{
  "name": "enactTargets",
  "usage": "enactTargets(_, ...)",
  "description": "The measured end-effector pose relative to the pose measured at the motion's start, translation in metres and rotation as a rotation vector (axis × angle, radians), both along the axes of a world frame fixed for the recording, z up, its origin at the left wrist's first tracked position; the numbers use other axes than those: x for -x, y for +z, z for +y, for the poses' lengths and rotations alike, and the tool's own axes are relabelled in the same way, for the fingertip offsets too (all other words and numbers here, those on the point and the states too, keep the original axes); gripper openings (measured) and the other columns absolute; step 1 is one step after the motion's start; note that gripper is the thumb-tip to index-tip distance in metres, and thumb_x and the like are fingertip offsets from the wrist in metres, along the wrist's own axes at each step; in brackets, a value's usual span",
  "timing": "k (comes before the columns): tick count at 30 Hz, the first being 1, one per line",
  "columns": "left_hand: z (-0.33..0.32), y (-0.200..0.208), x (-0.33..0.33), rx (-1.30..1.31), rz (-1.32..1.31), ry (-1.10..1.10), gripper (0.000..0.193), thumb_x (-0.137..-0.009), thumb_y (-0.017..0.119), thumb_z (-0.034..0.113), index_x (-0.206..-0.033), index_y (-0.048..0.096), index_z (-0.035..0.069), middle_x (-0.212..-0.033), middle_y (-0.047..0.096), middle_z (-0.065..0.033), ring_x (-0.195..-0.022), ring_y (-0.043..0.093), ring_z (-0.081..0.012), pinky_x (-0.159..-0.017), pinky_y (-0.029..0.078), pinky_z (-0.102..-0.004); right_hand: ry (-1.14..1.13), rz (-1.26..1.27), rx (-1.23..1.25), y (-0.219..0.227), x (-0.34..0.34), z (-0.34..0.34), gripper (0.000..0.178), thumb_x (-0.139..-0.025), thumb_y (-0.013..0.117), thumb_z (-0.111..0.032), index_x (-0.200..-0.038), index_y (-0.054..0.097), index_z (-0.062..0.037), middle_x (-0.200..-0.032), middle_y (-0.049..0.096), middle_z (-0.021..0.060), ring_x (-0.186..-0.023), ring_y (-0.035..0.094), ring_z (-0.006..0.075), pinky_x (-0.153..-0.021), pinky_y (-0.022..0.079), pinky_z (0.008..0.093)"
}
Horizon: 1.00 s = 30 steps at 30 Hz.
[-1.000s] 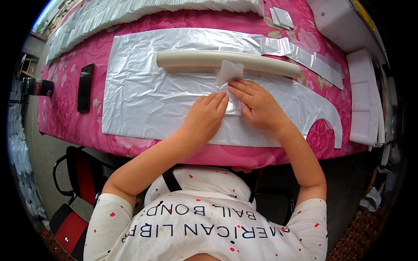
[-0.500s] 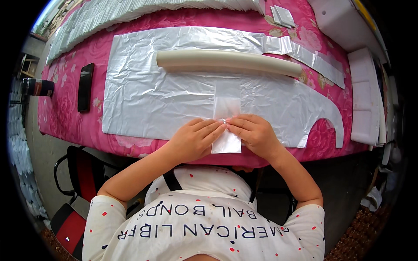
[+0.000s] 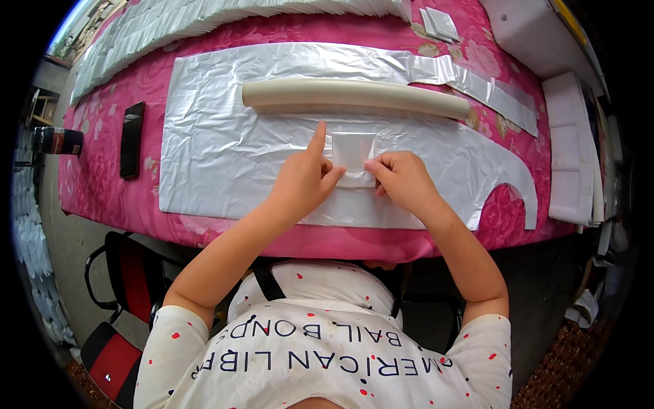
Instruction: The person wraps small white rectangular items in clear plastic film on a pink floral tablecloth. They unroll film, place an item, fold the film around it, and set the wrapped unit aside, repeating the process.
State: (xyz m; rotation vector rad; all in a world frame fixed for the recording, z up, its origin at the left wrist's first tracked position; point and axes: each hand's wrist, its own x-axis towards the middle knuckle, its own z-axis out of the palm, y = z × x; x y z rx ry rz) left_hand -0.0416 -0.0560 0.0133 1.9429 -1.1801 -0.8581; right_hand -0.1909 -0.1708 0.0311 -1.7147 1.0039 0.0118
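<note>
A small folded piece of clear-white plastic film (image 3: pixel 354 151) lies on a large, wrinkled white plastic sheet (image 3: pixel 225 157). My right hand (image 3: pixel 405 180) pinches the right edge of the folded film between thumb and fingers. On its left side is my left hand (image 3: pixel 303 178), with the index finger stretched away from me and the thumb resting at the film's edge. The other left fingers are curled and partly hidden. Beyond both hands, a long beige tube (image 3: pixel 354 94) lies across the sheet.
Pink flowered cloth (image 3: pixel 102 177) covers the table. At left are a black phone (image 3: pixel 132 140) and a dark jar (image 3: pixel 60 141). Stacked folded white plastic (image 3: pixel 204 27) lines the far edge. A white foam box (image 3: pixel 571 150) stands right, near a plastic strip (image 3: pixel 494 95).
The plastic's near end has been folded away from me, making the piece shorter. My hands have moved apart to its two sides, and the left index finger is now extended.
</note>
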Motion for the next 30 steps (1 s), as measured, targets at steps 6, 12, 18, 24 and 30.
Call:
enactTargets(6,0.001,0.000,-0.012,0.146,0.055,0.026,0.052,-0.079,0.064,0.005,-0.126,0.045,-0.004,-0.075,0.064,-0.0088,-0.061,0.059,-0.0118,-0.058,0.047,-0.0259,-0.004,0.128,-0.206,-0.008,-0.004,-0.017,0.027,-0.088,0.056,-0.025,-0.079,0.062,0.0004,-0.067,0.060,0.0060,-0.059,0.064,0.0150,-0.050,0.044,0.0272)
enactTargets(12,0.005,-0.006,0.004,0.545,-0.339,-0.250,0.037,-0.074,0.065,0.001,-0.111,0.059,0.000,-0.082,0.063,-0.0091,-0.071,0.061,-0.0217,-0.063,0.049,-0.0307,-0.030,0.142,-0.225,-0.001,-0.008,-0.016,0.026,-0.087,0.057,-0.023,-0.077,0.061,0.0002,-0.068,0.060,0.0064,-0.057,0.063,0.0157,-0.050,0.044,0.0271)
enactTargets(18,-0.009,-0.014,0.025,0.398,-0.580,-0.361,0.064,-0.079,0.063,0.025,-0.130,0.039,-0.003,-0.133,0.042,-0.0192,-0.126,0.038,-0.0315,-0.104,0.029,-0.0423,-0.037,0.110,-0.219,-0.011,-0.007,-0.018,0.029,-0.087,0.055,-0.021,-0.070,0.060,0.0012,-0.064,0.060,0.0080,-0.055,0.063,0.0165,-0.051,0.047,0.0281)
enactTargets(24,-0.012,-0.038,0.028,0.192,-0.717,-0.315,0.090,-0.078,0.055,0.054,-0.136,0.024,-0.008,-0.144,0.022,-0.0234,-0.138,0.015,-0.0324,-0.112,0.004,-0.0442,-0.018,0.113,-0.238,-0.016,-0.009,-0.019,0.032,-0.087,0.055,-0.029,-0.071,0.060,-0.0015,-0.062,0.058,0.0041,-0.053,0.061,0.0122,-0.043,0.041,0.0244)
enactTargets(30,-0.011,-0.035,0.029,0.232,-0.651,-0.365,0.108,-0.069,0.059,0.063,-0.137,0.018,-0.010,-0.144,0.019,-0.0263,-0.138,0.012,-0.0355,-0.111,0.005,-0.0452,-0.050,0.034,-0.129,-0.012,-0.002,-0.008,0.025,-0.078,0.061,-0.020,-0.064,0.058,0.0004,-0.059,0.060,0.0081,-0.052,0.063,0.0149,-0.046,0.045,0.0266)
